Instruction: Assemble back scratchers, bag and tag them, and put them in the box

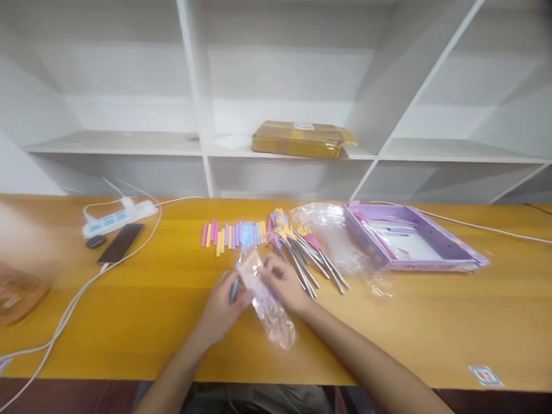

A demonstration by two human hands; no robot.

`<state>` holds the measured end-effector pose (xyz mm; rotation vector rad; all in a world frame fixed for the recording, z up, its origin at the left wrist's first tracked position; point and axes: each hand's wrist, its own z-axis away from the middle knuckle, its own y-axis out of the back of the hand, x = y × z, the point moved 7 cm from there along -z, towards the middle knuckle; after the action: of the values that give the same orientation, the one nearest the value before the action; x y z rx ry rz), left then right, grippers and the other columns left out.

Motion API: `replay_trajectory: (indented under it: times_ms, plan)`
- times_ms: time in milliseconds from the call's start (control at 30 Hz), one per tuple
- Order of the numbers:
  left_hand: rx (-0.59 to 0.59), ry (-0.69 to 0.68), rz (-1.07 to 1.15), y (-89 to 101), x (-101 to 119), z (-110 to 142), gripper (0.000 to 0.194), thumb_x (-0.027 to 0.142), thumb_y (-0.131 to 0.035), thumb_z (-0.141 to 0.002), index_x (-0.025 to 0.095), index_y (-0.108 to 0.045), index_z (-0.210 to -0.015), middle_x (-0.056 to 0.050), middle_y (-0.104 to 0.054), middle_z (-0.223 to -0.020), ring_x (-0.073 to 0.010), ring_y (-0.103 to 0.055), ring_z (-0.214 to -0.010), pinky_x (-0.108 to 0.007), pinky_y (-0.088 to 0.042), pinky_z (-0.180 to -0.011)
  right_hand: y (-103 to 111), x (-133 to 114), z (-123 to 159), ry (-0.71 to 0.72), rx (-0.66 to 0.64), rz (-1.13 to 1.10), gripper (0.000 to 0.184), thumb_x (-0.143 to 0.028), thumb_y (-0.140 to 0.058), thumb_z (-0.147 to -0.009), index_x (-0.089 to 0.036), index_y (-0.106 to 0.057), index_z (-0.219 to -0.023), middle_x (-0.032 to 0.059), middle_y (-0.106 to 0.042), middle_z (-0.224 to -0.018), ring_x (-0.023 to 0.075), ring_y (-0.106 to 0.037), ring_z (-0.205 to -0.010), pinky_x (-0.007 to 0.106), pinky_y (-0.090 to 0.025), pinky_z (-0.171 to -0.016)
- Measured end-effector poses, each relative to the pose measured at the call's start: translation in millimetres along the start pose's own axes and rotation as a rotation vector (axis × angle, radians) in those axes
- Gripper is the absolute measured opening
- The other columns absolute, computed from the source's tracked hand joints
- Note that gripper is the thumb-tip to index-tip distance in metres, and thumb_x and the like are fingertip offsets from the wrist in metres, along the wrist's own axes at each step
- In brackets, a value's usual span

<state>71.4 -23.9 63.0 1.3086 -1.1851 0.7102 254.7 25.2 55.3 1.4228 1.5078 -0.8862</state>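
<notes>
A clear plastic bag (277,321) with a pale, pinkish piece at its top hangs between my hands, low over the table. My left hand (225,302) is closed on the bag's left side, and a small dark blue stick-like piece (234,290) shows in its fingers. On the other side, my right hand (283,282) pinches the bag near its top. Just beyond lie short pink, yellow, purple and blue sticks (234,235) in a row. A pile of metal rods with coloured ends (305,254) lies right of my right hand. Blur hides fine detail.
A purple tray-like box (441,264) stands at the right, beside crumpled clear plastic (331,235). To the left are a power strip (117,218), a phone (121,242) and white cables (71,311). A taped parcel (301,139) rests on the shelf behind.
</notes>
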Motion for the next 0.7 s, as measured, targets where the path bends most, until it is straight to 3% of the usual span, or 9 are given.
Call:
replay_trajectory:
  times_ms: [100, 200, 267, 367, 433, 500, 567, 633, 700]
  plan:
    - [0.022, 0.013, 0.11, -11.8, 0, 7, 0.032, 0.052, -0.072, -0.097, 0.021, -0.073, -0.103, -0.006, -0.073, -0.104, -0.0249, -0.068, -0.1, -0.037, -0.054, -0.095, -45, 4, 26, 0.041, -0.307, -0.021, 0.061, -0.07, -0.07, -0.096, -0.023, -0.049, -0.065, 0.0028, -0.057, -0.08, 0.0191, -0.056, -0.077, 0.034, -0.049, -0.072]
    - [0.019, 0.087, 0.289, -19.9, -3, 11, 0.036, 0.055, -0.067, -0.1, 0.021, -0.073, -0.093, -0.005, -0.072, -0.094, -0.023, -0.067, -0.092, -0.035, -0.053, -0.089, -41, 8, 34, 0.032, -0.398, -0.098, 0.063, -0.08, -0.052, -0.101, -0.023, -0.052, -0.072, 0.0037, -0.055, -0.082, 0.0212, -0.056, -0.079, 0.037, -0.049, -0.075]
    - [-0.019, 0.141, 0.398, -27.8, -7, 13, 0.04, 0.059, -0.065, -0.101, 0.02, -0.074, -0.098, -0.006, -0.074, -0.096, -0.0233, -0.068, -0.092, -0.034, -0.053, -0.086, -31, 12, 33, -0.034, -0.361, -0.151, 0.061, -0.081, -0.043, -0.104, -0.024, -0.059, -0.087, 0.0024, -0.055, -0.083, 0.02, -0.054, -0.074, 0.035, -0.049, -0.071]
    - [-0.173, 0.153, 0.357, -48.7, -10, 15, 0.041, 0.06, -0.067, -0.1, 0.02, -0.076, -0.097, -0.007, -0.075, -0.096, -0.0241, -0.068, -0.093, -0.035, -0.052, -0.087, -23, 19, 32, -0.179, -0.276, -0.167, 0.055, -0.078, -0.053, -0.102, -0.025, -0.064, -0.105, 0.0026, -0.061, -0.088, 0.0195, -0.056, -0.075, 0.034, -0.05, -0.071]
    - [-0.273, 0.14, 0.281, -62.5, -12, 17, 0.041, 0.06, -0.069, -0.099, 0.02, -0.078, -0.093, -0.007, -0.073, -0.093, -0.0246, -0.068, -0.092, -0.037, -0.052, -0.088, -24, 19, 32, -0.227, -0.248, -0.192, 0.053, -0.075, -0.06, -0.101, -0.023, -0.065, -0.091, 0.0045, -0.063, -0.089, 0.0211, -0.06, -0.08, 0.036, -0.053, -0.074]
    - [-0.29, 0.13, 0.237, -66.7, -12, 17, 0.042, 0.061, -0.069, -0.099, 0.021, -0.079, -0.09, -0.009, -0.073, -0.099, -0.0265, -0.069, -0.096, -0.04, -0.053, -0.093, -20, 17, 28, -0.258, -0.192, -0.295, 0.058, -0.074, -0.059, -0.102, -0.023, -0.056, -0.074, 0.004, -0.059, -0.08, 0.0204, -0.059, -0.074, 0.035, -0.053, -0.067]
    - [-0.25, 0.095, 0.247, -58.6, -6, 15, 0.044, 0.064, -0.069, -0.098, 0.022, -0.08, -0.089, -0.012, -0.071, -0.114, -0.0304, -0.068, -0.113, -0.044, -0.052, -0.105, -2, 17, 18, -0.268, -0.05, -0.462, 0.061, -0.074, -0.058, -0.103, -0.024, -0.045, -0.069, -0.0001, -0.048, -0.069, 0.0157, -0.049, -0.06, 0.03, -0.047, -0.052]
    - [-0.194, 0.068, 0.295, -41.5, 3, 11, 0.045, 0.065, -0.071, -0.098, 0.022, -0.081, -0.089, -0.012, -0.069, -0.126, -0.0323, -0.064, -0.128, -0.046, -0.049, -0.114, 21, 17, 7, -0.272, 0.075, -0.645, 0.06, -0.069, -0.059, -0.105, -0.024, -0.037, -0.07, -0.0056, -0.034, -0.063, 0.0101, -0.03, -0.048, 0.022, -0.034, -0.039]
    - [-0.097, 0.044, 0.334, -17.7, 13, 8, 0.043, 0.063, -0.072, -0.099, 0.022, -0.082, -0.09, -0.012, -0.068, -0.125, -0.0305, -0.064, -0.127, -0.045, -0.049, -0.114, 33, 15, 1, -0.314, 0.047, -0.793, 0.056, -0.06, -0.062, -0.107, -0.023, -0.037, -0.073, -0.0089, -0.028, -0.061, 0.007, -0.012, -0.044, 0.019, -0.018, -0.033]
